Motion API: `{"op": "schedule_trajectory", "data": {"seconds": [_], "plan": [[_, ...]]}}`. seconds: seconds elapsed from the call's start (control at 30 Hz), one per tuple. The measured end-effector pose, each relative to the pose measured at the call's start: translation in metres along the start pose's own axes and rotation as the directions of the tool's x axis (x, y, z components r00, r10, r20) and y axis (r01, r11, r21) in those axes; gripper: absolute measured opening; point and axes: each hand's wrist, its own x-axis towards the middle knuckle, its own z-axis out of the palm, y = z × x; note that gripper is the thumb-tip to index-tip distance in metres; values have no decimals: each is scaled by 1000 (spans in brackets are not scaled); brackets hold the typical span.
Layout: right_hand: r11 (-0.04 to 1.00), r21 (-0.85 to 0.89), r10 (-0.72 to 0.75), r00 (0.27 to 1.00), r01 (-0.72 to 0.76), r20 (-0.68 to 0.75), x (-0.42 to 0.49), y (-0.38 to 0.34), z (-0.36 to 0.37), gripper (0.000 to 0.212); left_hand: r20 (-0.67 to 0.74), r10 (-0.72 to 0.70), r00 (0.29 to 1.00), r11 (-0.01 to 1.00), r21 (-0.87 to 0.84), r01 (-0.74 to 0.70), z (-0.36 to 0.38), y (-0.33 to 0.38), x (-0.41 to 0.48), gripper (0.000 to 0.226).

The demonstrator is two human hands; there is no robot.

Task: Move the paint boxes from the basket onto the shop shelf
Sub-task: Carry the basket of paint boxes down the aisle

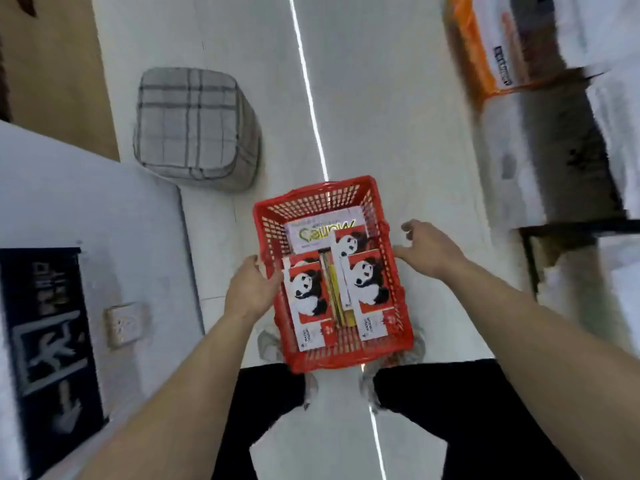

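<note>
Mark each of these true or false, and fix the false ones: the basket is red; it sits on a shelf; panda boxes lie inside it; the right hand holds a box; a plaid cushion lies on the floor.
1. The basket is red. True.
2. It sits on a shelf. False: it is low over the floor, in front of the person's feet.
3. Panda boxes lie inside it. True.
4. The right hand holds a box. False: it is open at the basket's right rim; the left hand is at the left rim.
5. A plaid cushion lies on the floor. True.

Blurred shelf goods (pixel 568 109) at right, cut by the edge.
</note>
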Motion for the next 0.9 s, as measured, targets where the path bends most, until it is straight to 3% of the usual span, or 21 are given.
{"op": "schedule_trajectory", "data": {"seconds": [0.1, 0.13, 0.23, 0.3, 0.43, 0.63, 0.9], "plan": [[998, 25, 60, 998, -60, -2, 50, 23, 57, 82, 6, -166, 986, 980, -115, 165, 46, -52, 44, 93], [996, 40, 82, 997, -81, -6, 62, 31, 74, 74, 23, -202, 979, 968, -149, 203, 60, -65, 57, 94], [981, 194, 34, 995, -14, -99, 94, 57, 125, 17, 42, -206, 978, 952, -222, 210, 104, -98, 87, 66], [963, 269, 50, 982, 0, -181, 107, 69, 151, 18, -3, -161, 987, 950, -271, 155, 125, -110, 95, 42], [973, 228, 31, 945, 47, -327, 115, 80, 166, 21, -176, -97, 980, 940, -340, 32, 139, -113, 93, 21], [942, 334, 81, 941, 35, -329, 51, 60, 117, 19, -204, -25, 979, 953, -301, -38, 85, -63, 44, 21], [922, 381, 78, 928, 71, -363, -141, -19, -77, 20, -229, 92, 969, 956, -251, -150, -99, 85, -124, 20]]}}
